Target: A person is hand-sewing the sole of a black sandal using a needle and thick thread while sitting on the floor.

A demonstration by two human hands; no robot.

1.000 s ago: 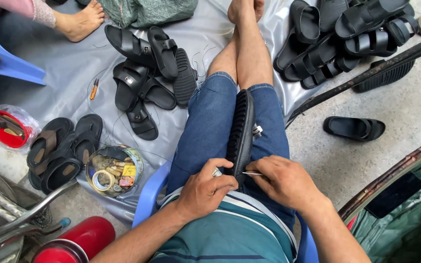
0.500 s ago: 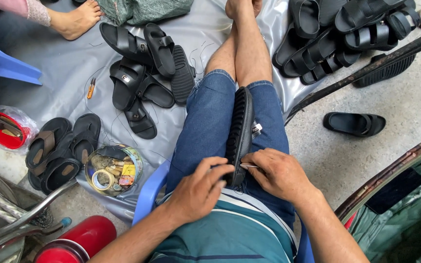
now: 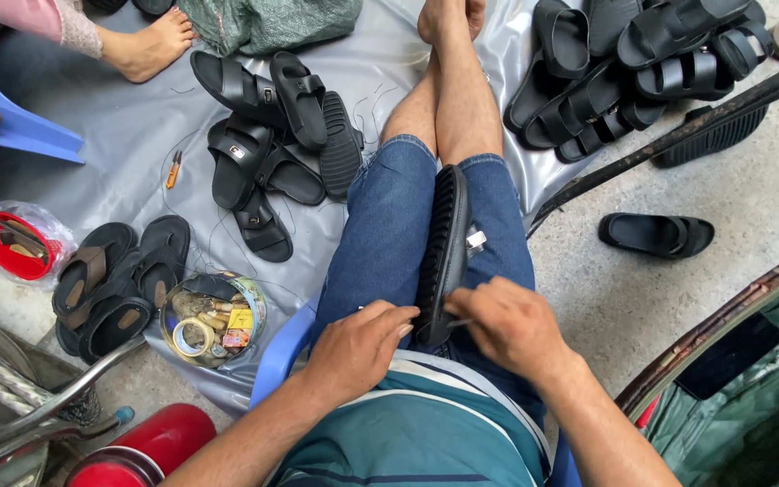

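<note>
Closest to us, our striped shirt [image 3: 426, 433] fills the bottom edge, and both forearms reach forward from it over the lap. Our left hand [image 3: 358, 347] lies palm down on the left thigh, fingers curled loosely, the fingertips touching the near end of the black sandal [image 3: 444, 248]; we cannot tell whether they pinch anything. Our right hand [image 3: 507, 325] is clenched around the sandal's near end from the right, the knuckles up, and a thin needle-like tool [image 3: 458, 322] shows at its fingertips against the sole's edge.

The sandal stands on its side between our thighs, sole ridges facing left, a small metal buckle [image 3: 475, 240] sticking out on its right. It runs along the denim shorts [image 3: 380, 234] toward the knees.

We sit on a blue chair [image 3: 281, 347], whose edge shows on the left. Just beside it a round tin [image 3: 212, 317] of odds and ends sits on the grey sheet [image 3: 128, 135], with brown sandals [image 3: 114, 280] left of it. There is little free room on the left; the right side has bare concrete floor [image 3: 750, 180] with a single black sandal [image 3: 655, 234].

Farther out, a cluster of black sandals [image 3: 272, 135] lies left of our shins, a bigger pile [image 3: 624, 72] lies at upper right, and another person's bare foot [image 3: 146, 45] rests at the top left.
</note>
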